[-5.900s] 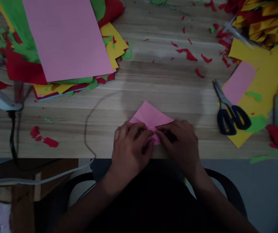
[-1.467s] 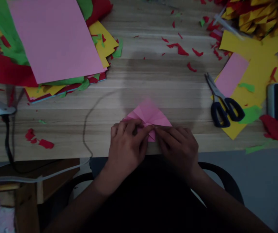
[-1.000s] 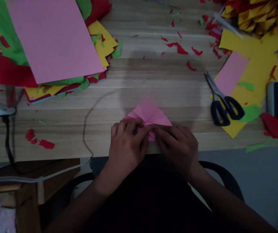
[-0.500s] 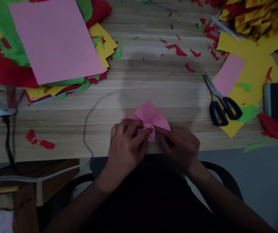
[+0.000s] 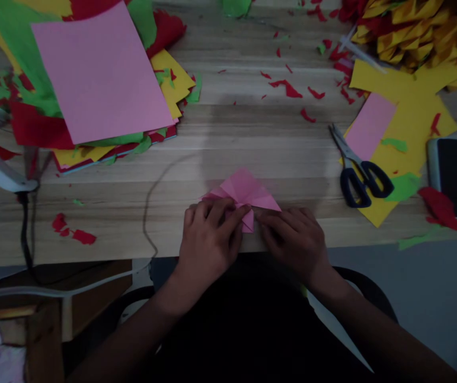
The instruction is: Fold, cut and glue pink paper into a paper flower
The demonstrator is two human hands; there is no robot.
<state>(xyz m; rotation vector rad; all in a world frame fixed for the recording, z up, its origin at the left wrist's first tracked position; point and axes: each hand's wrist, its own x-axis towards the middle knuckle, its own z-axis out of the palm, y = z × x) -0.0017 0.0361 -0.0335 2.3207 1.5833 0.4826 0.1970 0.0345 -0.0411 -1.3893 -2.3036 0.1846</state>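
Observation:
A folded piece of pink paper (image 5: 248, 187) lies at the table's front edge, its creased upper part fanned out and a small square flap pointing toward me. My left hand (image 5: 209, 234) is closed on its left side, with fingers and thumb pressing the folds near the middle. At the right lower edge of the paper is my right hand (image 5: 295, 234), its fingers curled together and the fingertips against the paper beside the flap. The left fingers hide part of the folds.
Dark-handled scissors (image 5: 358, 173) lie on yellow paper (image 5: 412, 125) at right, near a phone (image 5: 454, 178). A pink sheet (image 5: 103, 74) tops a coloured-paper stack at left, with a white glue gun (image 5: 1, 154) beside it. Red scraps (image 5: 288, 88) are scattered; folded yellow pieces (image 5: 415, 32) are heaped at far right.
My right fingertips have drawn back slightly from the middle of the pink paper and curled in more. The left hand stays pressed on the folds. The whole view has shifted slightly.

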